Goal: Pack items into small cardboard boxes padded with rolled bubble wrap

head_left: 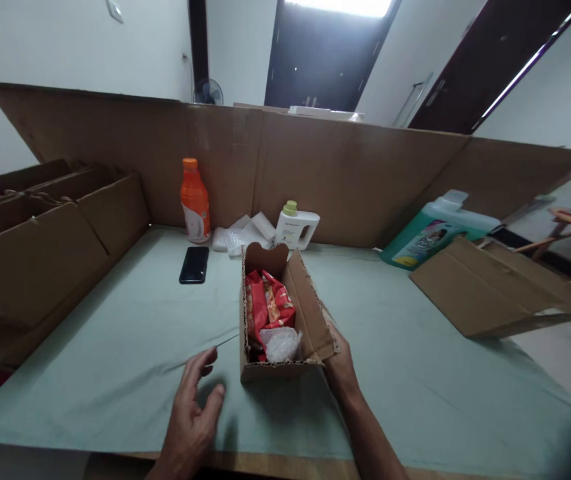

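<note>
While the right hand presses against the right flap of one small open cardboard box, fingers wrapped on its outer side, the left hand hovers just left of it, fingers spread loose and holding nothing; box sits near the middle of the green table cover, close to the near edge; inside I count one red snack packet and one clear plastic wad at its near end. Farther back: one black phone lying flat, one orange bottle upright, one small white jug, some bubble wrap between those two; far right, one big green detergent jug on its side, plus one flattened carton.
</note>
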A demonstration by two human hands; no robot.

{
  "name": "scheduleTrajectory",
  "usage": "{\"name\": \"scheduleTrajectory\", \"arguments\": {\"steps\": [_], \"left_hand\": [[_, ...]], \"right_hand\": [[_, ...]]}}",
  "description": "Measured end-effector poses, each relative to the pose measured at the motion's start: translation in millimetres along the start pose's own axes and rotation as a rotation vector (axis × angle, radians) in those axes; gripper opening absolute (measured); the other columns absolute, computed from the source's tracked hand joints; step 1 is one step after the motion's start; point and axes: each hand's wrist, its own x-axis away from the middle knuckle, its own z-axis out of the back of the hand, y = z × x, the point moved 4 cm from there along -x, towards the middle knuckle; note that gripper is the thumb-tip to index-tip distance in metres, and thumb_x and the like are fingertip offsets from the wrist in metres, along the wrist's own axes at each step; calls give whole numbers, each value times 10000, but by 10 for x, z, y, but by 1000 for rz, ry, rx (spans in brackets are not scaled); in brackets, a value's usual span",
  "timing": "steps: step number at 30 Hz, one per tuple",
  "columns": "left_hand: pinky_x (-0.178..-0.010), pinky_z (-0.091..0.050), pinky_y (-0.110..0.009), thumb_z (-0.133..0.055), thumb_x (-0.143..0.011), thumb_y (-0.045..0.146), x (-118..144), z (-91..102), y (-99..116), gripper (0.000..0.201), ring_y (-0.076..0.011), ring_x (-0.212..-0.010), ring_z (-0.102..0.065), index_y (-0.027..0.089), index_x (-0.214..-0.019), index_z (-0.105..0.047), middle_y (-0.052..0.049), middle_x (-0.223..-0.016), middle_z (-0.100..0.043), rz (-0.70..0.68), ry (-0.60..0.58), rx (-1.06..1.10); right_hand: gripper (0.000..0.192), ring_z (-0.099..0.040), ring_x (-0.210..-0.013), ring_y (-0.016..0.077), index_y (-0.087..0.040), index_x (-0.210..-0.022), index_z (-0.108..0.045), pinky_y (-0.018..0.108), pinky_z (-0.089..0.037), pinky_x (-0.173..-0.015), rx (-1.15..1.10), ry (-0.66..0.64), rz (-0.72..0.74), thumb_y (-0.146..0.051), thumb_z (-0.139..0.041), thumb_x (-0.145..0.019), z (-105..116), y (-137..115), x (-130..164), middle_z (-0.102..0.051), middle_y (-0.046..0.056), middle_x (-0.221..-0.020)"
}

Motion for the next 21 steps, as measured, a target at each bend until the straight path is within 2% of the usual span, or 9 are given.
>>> {"name": "scheduleTrajectory", "arguments": {"steps": [3,6,8,10,11,13,16,19,21], "left_hand": [[-1052,-534,-490,-579,-877,195,207,-422,-5,693,-318,-1356,-547,262,-1539,-387,-160,-1502,-521,-138,-180,22],[-1086,-506,-510,-615,-796,145,550,-864,32,899,-353,-1449,-425,265,-1605,-240,-169,-1583,-418,-240,-368,82],[-1046,-542,-491,-629,-768,152,661,-1012,101,873,-354,-1398,-496,257,-1576,-316,-176,-1536,-481,-305,-495,156],[-959,-599,-442,-612,-788,169,595,-997,194,646,-318,-1245,-642,263,-1423,-533,-160,-1392,-619,-384,-573,203],[-917,-617,-419,-591,-814,172,480,-929,229,506,-293,-1160,-691,269,-1310,-615,-143,-1301,-674,-395,-553,197],[-881,-624,-406,-554,-868,181,104,-707,253,315,-263,-1064,-717,268,-1145,-676,-115,-1167,-716,-330,-378,119],[-938,-582,-461,-586,-884,261,-625,-348,212,343,-272,-1105,-677,234,-1223,-633,-116,-1218,-669,-145,-30,-2],[-1078,-467,-510,-658,-787,293,-1297,-312,172,650,-314,-1334,-533,221,-1414,-503,-146,-1476,-505,-47,-12,72],[-1128,-412,-509,-675,-714,291,-1587,-479,164,698,-332,-1393,-475,206,-1390,-524,-144,-1475,-522,9,-157,195]], "right_hand": [[514,-701,-1075,322,-188,-1133,-733,416,-572,-920,44,42,-87,-575,-708,-796,40,110,500,-759,129,-1169],[524,-694,-1095,300,-204,-1211,-697,396,-571,-925,46,138,-129,-582,-664,-850,85,132,784,-739,116,-1221],[583,-657,-1184,299,-216,-1297,-642,400,-554,-970,35,244,-136,-600,-644,-858,169,120,834,-697,115,-1308],[625,-625,-1242,304,-214,-1341,-606,414,-537,-1004,30,320,-138,-614,-628,-862,270,116,835,-659,126,-1366],[635,-620,-1249,309,-210,-1353,-595,422,-534,-1010,32,333,-139,-611,-627,-862,311,123,839,-644,134,-1383],[652,-627,-1233,318,-210,-1388,-567,433,-546,-990,47,312,-139,-587,-641,-861,342,149,883,-611,147,-1418],[711,-589,-1282,331,-250,-1488,-467,453,-537,-1010,120,226,-94,-521,-668,-862,226,176,1034,-544,132,-1488],[823,-451,-1420,347,-270,-1570,-323,517,-427,-1138,225,157,31,-454,-692,-858,-8,125,1151,-441,117,-1571],[881,-402,-1454,349,-255,-1597,-245,543,-387,-1165,270,142,111,-417,-698,-859,-123,80,1144,-378,131,-1606]]}}
